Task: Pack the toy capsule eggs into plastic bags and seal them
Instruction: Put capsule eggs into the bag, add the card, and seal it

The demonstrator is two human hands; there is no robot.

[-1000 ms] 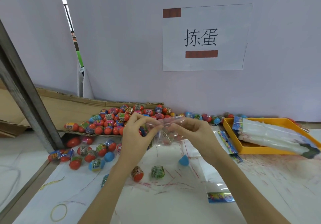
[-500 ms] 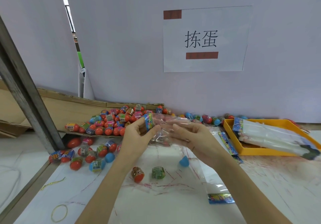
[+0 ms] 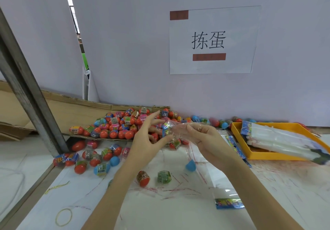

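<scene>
A clear plastic bag (image 3: 175,129) with a colourful printed header hangs above the table, and my right hand (image 3: 205,140) pinches it by its upper part. My left hand (image 3: 149,137) is just left of the bag with fingers spread and straight, its fingertips near the bag's header. Behind the hands a heap of red, blue and pink capsule eggs (image 3: 117,125) lies on a cardboard sheet (image 3: 67,112). Loose eggs lie on the white table: a red one (image 3: 143,178), a green one (image 3: 164,176) and a blue half (image 3: 190,165).
An orange tray (image 3: 264,156) at the right holds a bundle of empty bags (image 3: 278,138). More flat bags (image 3: 226,196) lie under my right forearm. A grey metal post (image 3: 30,94) slants at the left. A yellow rubber band (image 3: 64,217) lies near the front left.
My left hand has let go of the bag and spread its fingers. The right hand keeps hold of the bag, which has shifted slightly right.
</scene>
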